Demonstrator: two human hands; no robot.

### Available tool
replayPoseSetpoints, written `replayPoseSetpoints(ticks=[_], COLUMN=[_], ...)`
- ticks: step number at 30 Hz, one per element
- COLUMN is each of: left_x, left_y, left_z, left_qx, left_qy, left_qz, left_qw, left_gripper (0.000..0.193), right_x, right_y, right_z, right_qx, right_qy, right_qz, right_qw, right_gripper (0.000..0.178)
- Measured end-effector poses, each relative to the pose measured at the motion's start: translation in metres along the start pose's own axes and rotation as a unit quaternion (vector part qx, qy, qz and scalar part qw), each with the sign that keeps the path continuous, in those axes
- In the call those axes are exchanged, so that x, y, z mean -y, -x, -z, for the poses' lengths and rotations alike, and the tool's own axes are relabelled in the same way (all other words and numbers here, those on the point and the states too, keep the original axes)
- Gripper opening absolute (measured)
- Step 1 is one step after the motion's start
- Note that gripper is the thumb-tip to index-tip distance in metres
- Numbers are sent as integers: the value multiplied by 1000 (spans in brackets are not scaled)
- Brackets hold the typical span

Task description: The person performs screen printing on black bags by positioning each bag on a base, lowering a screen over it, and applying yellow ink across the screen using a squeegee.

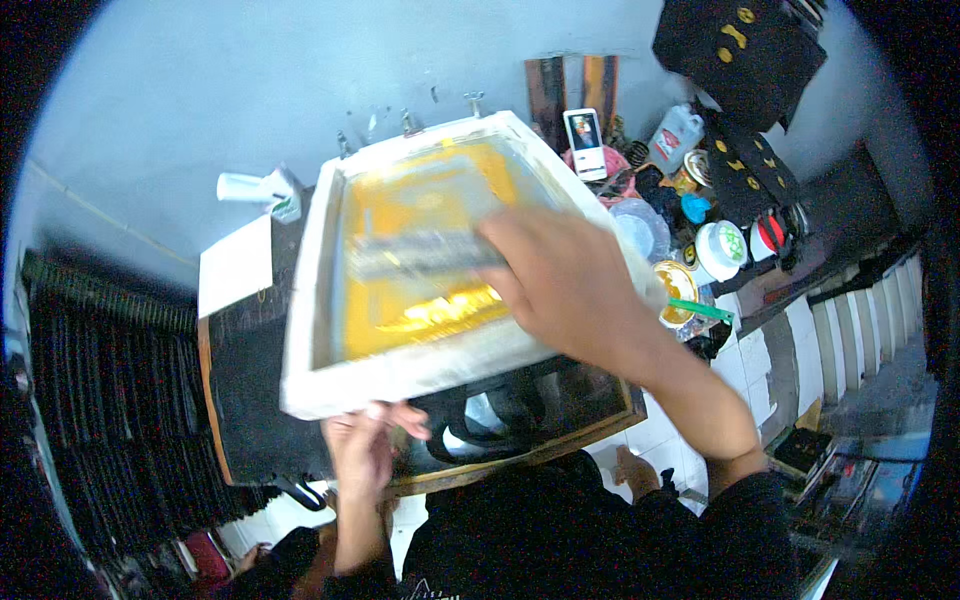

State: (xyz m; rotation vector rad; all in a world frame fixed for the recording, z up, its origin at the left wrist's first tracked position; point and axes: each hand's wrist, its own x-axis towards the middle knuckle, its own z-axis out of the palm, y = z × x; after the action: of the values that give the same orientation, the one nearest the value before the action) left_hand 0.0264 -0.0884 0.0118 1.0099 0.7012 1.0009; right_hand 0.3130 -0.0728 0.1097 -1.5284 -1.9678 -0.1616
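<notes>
A white-edged screen-printing frame (345, 392) spans the black work table, tilted, its mesh smeared with yellow ink. A wet streak of yellow ink (440, 312) shines along the near part of the mesh. My right hand (560, 275) is closed on the end of a squeegee (425, 253), held over the mesh and blurred by motion. I cannot tell whether the squeegee touches the mesh. At the frame's near edge, left of the middle, my left hand (368, 445) grips the rim from below, with some fingertips showing beneath it.
Right of the frame stand an open tub of yellow ink (677, 283) with a green-handled tool (702, 310), a white tub (720, 250) and a jug (677, 135). A white phone-like device (585, 143) stands behind. Dark fabric pieces (120, 400) hang at left; a white sheet (237, 268) lies nearby.
</notes>
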Motion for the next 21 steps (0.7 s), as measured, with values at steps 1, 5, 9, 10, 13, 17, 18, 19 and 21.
replayPoseSetpoints(ticks=[1, 5, 9, 10, 13, 17, 18, 19, 21], left_x=[17, 53, 46, 43, 47, 48, 48, 49, 50], left_y=[18, 35, 36, 34, 35, 35, 34, 35, 35], left_z=[3, 10, 13, 13, 15, 15, 15, 17, 19], left_qx=[-45, -80, -76, -72, -68, -74, -74, -79, -80], left_qy=[-3, 24, 34, 39, 52, 60, 65, 70, 77], left_qz=[85, 193, 235, 241, 236, 250, 253, 254, 263], left_qw=[995, 978, 968, 967, 968, 964, 962, 961, 958], left_gripper=[31, 26, 28, 28, 30, 32, 32, 32, 30], right_x=[-1, -4, -7, -4, 16, 22, 13, 5, -11], right_y=[19, 57, 38, 35, 45, 60, 57, 50, 21], right_z=[-15, -73, -63, -53, -38, -57, -69, -81, -96], right_qx=[16, 136, 143, 178, 247, 230, 221, 212, 230], right_qy=[-6, 41, -21, -18, 4, 17, 10, 1, 6], right_qz=[12, 18, 11, 3, 13, 68, 61, 58, 43], right_qw=[1000, 990, 989, 984, 969, 971, 973, 976, 972], right_gripper=[19, 20, 25, 25, 22, 23, 23, 24, 25])
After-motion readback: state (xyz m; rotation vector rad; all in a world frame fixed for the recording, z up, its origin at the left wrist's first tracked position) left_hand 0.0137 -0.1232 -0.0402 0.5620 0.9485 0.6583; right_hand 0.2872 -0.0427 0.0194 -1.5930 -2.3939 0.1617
